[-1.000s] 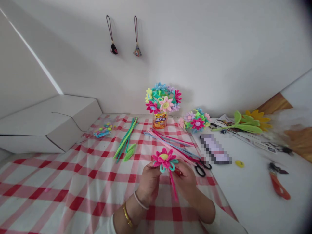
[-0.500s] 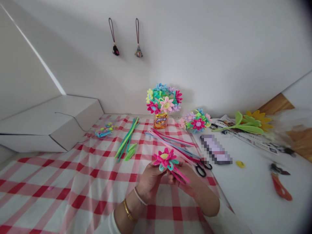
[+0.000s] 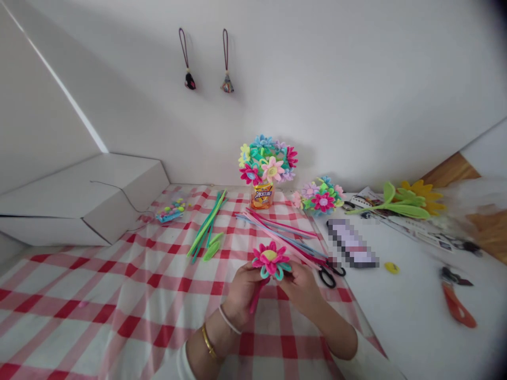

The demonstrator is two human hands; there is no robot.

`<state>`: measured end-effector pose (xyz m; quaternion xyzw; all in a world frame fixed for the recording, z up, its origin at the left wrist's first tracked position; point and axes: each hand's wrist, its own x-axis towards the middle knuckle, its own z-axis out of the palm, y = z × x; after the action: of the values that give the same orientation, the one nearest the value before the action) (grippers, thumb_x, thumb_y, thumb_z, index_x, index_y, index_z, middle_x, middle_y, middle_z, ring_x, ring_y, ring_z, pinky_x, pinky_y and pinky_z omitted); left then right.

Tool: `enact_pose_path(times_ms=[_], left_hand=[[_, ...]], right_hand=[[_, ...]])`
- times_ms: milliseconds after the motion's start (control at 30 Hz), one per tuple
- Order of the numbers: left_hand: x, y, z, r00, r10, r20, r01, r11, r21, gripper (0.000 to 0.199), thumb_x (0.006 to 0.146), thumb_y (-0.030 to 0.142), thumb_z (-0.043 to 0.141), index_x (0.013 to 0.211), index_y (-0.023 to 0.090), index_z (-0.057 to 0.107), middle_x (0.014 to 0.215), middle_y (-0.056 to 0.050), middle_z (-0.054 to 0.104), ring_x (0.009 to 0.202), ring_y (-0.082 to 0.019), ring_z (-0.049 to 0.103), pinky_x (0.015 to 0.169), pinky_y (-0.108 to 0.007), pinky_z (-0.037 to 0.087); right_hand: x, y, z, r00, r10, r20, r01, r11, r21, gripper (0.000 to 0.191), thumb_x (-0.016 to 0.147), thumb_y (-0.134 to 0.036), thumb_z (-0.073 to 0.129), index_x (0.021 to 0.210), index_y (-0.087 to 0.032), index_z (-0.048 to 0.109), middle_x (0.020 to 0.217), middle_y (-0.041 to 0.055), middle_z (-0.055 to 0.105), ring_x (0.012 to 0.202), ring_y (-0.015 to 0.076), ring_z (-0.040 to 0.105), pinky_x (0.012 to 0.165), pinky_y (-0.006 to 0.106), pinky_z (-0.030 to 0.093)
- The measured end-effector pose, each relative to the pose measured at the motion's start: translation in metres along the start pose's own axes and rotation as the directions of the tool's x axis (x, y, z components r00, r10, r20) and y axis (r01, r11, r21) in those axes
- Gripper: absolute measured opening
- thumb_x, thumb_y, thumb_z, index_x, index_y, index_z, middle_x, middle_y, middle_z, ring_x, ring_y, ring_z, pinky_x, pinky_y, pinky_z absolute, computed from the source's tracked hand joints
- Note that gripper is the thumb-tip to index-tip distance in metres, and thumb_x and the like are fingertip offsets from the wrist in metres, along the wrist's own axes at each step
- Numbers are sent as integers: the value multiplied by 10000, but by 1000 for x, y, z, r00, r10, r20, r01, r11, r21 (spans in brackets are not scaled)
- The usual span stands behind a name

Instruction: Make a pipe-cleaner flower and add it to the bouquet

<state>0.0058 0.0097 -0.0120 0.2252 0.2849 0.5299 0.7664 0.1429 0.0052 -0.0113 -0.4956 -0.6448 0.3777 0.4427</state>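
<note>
Over the checked cloth (image 3: pixel 166 311), toward its right edge, left hand (image 3: pixel 242 293) and right hand (image 3: pixel 304 289) together grip a pink flower (image 3: pixel 270 255) with turquoise loops (image 3: pixel 279 274). Beyond lie loose fuzzy stems (image 3: pixel 283 232); by the far edge stands an orange container (image 3: pixel 262 197) of flowers (image 3: pixel 273 170).

The pink flower (image 3: pixel 271 256) hides some fingertips of the left hand (image 3: pixel 242 287). Beyond the right hand (image 3: pixel 301 287), pixelation covers the phone (image 3: pixel 351 244). Well left of the left hand, the white box (image 3: pixel 75 192) runs past the view's edge.
</note>
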Motion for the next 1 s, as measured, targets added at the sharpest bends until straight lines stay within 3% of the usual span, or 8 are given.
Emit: enact_pose_path(times_ms=[67,167,300,433,567,700,800,1000], left_hand=[[0,-2,0,999,9,-40,-9,1000,-15,147,529,113,767,665,123,713,591,-27,667,586,-131,580,647,-257,433],[0,-3,3,998,-12,-56,12,1000,-11,157,527,146,787,656,119,701,572,-25,656,541,-119,563,581,-243,424],[-1,2,8,998,-64,-29,64,998,4,231,479,212,828,620,110,677,500,-12,610,469,-116,541,521,-246,420],[-1,4,8,993,-116,1,116,993,9,238,529,252,806,655,106,668,528,-21,610,470,-126,547,520,-260,433],[0,2,3,989,-151,2,151,989,9,171,618,232,749,704,115,658,558,-17,602,484,-117,536,533,-261,430],[0,2,1,990,-128,66,129,992,-9,118,675,230,693,693,128,635,542,0,563,453,-96,491,495,-240,387],[-2,1,3,985,-113,128,110,993,30,176,726,289,641,662,127,619,531,-17,564,440,-118,503,480,-261,380],[-6,2,5,991,-86,100,83,996,35,156,623,226,749,701,133,651,512,10,576,442,-98,489,493,-243,375]], right_hand=[[-1,3,3,999,7,-50,-10,998,-55,44,707,-184,608,737,-188,639,661,-8,596,602,138,498,571,253,376],[-1,6,7,990,137,32,-140,963,230,66,723,-224,623,772,-187,647,664,-6,600,608,140,522,583,262,411],[0,5,7,934,234,271,-354,712,607,155,686,-270,716,798,-173,672,660,-10,610,565,110,526,582,258,435],[1,-1,5,912,270,310,-410,646,644,149,668,-256,743,745,-143,683,594,-17,592,506,86,499,530,232,410],[-1,-8,5,891,295,346,-454,568,686,128,683,-252,718,764,-159,682,659,6,633,593,134,572,598,283,462],[-2,-8,3,855,311,415,-518,496,697,103,712,-256,690,773,-176,665,653,12,650,591,157,611,605,309,485],[-2,-3,2,862,290,416,-507,485,713,115,719,-246,692,789,-159,662,612,9,650,546,138,605,582,276,476],[-4,-2,3,878,236,418,-478,493,726,93,755,-217,660,836,-173,671,639,3,645,579,134,596,609,276,470]])
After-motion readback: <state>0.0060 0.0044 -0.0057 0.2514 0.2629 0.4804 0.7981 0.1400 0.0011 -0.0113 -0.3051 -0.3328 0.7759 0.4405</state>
